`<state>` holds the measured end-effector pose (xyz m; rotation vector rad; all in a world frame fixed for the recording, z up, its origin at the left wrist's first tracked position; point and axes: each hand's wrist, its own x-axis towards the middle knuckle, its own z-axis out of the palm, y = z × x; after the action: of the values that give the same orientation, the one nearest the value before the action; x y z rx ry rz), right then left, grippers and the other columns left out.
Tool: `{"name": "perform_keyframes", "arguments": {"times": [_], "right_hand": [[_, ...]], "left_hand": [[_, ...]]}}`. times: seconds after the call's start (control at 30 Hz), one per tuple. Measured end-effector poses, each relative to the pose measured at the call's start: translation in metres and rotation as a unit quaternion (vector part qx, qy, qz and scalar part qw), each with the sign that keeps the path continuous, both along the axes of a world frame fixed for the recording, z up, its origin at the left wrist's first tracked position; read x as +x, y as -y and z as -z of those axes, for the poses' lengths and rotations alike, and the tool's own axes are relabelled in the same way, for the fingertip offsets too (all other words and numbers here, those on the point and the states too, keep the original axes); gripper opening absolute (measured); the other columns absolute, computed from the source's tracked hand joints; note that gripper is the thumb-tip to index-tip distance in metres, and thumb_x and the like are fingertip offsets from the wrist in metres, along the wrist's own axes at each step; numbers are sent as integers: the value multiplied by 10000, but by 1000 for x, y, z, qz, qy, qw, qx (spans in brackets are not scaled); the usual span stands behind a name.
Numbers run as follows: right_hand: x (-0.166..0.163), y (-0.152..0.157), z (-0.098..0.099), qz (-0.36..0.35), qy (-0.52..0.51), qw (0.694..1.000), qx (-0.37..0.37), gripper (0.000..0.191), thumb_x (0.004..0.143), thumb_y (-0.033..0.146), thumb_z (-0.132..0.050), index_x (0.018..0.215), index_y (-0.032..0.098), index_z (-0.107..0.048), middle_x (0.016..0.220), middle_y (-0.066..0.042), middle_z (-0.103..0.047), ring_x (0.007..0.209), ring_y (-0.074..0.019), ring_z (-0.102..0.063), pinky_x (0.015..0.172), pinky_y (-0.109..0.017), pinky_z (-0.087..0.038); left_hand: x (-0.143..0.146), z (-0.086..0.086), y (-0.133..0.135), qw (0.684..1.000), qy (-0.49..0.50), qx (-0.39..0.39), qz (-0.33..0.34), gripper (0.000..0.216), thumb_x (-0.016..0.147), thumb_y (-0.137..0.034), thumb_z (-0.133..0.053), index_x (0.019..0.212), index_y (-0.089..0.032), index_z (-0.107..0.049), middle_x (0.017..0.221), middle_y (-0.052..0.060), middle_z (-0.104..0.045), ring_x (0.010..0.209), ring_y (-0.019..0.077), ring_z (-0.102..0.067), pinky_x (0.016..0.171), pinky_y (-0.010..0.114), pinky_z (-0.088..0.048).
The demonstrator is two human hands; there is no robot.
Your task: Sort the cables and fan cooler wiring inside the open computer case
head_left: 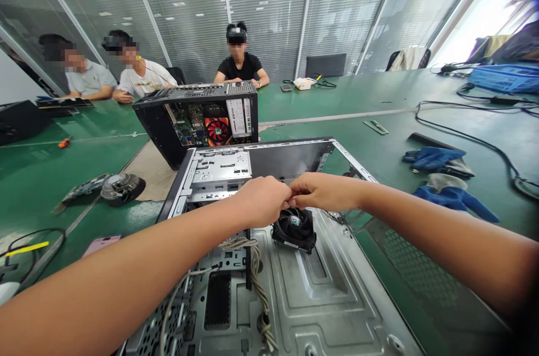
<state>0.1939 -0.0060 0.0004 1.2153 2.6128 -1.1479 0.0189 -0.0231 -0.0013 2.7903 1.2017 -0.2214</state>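
Observation:
An opened computer case point(357, 300) lies on its side before me, its metal inner panel facing up. Inside it rests a black cooling fan point(295, 227) with a round label at its hub. Just above the fan, my left hand point(265, 199) is closed, knuckles up, its fingertips hidden. My right hand point(311, 190) meets it there with thumb and fingers pinched together. Whatever lies between the fingers is too small or too covered to name. A bundle of twisted beige cables point(256, 272) runs along the case, left of the fan.
A second open computer tower point(155, 126) stands behind the case. Blue work gloves point(435, 159) and black cables point(475, 106) lie on the right of the green table point(303, 128). At left are a roll of tape point(122, 188) and a pink phone point(101, 245). Several people sit opposite.

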Motion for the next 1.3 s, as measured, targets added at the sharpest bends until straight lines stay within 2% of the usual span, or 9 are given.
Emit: {"name": "perform_keyframes", "arguments": {"times": [0.1,0.3,0.43,0.67,0.87,1.07,1.3], "right_hand": [[0,0,-1,14,1,1000,7,157,772,265,-482,725,155,-582,662,6,-541,607,-118,-432,569,-253,-316],[1,0,0,24,24,999,33,140,748,274,-501,665,171,-546,579,44,-410,562,-103,-348,527,-245,-263],[2,-2,3,7,30,999,34,143,757,276,-502,693,170,-572,576,44,-420,568,-110,-369,539,-250,-274],[2,-4,7,0,23,999,30,148,764,284,-509,705,169,-582,594,38,-436,578,-112,-372,548,-250,-281],[2,-3,4,13,28,999,33,133,751,270,-519,684,170,-573,582,35,-446,571,-113,-379,539,-249,-272],[2,-2,4,13,37,999,34,122,747,249,-515,674,167,-568,580,32,-464,570,-113,-391,547,-254,-289],[1,-2,3,5,28,999,26,122,753,252,-502,705,166,-573,606,35,-460,588,-113,-393,554,-252,-298]], "left_hand": [[1,0,0,1000,-5,0,3,214,889,-254,-471,915,-197,-675,813,94,-696,731,223,-652,603,298,-434],[1,-1,0,1000,12,-13,-4,217,882,-281,-480,890,-203,-682,823,80,-708,761,220,-655,638,307,-449],[0,0,0,1000,10,-19,-6,182,839,-291,-543,880,-203,-697,799,76,-703,750,218,-653,614,292,-441],[-2,3,-3,1000,14,-21,10,183,853,-227,-529,844,-216,-712,775,70,-703,736,225,-661,587,289,-421],[-1,3,-3,999,46,-16,-8,159,834,-226,-548,832,-198,-705,761,62,-699,740,209,-652,615,288,-431],[-2,3,-4,995,85,-36,-38,80,774,-258,-628,781,-197,-678,702,20,-667,655,158,-606,549,251,-376],[0,4,-3,999,35,-15,-24,163,829,-238,-562,767,-184,-703,713,65,-683,667,184,-625,549,266,-374]]}}
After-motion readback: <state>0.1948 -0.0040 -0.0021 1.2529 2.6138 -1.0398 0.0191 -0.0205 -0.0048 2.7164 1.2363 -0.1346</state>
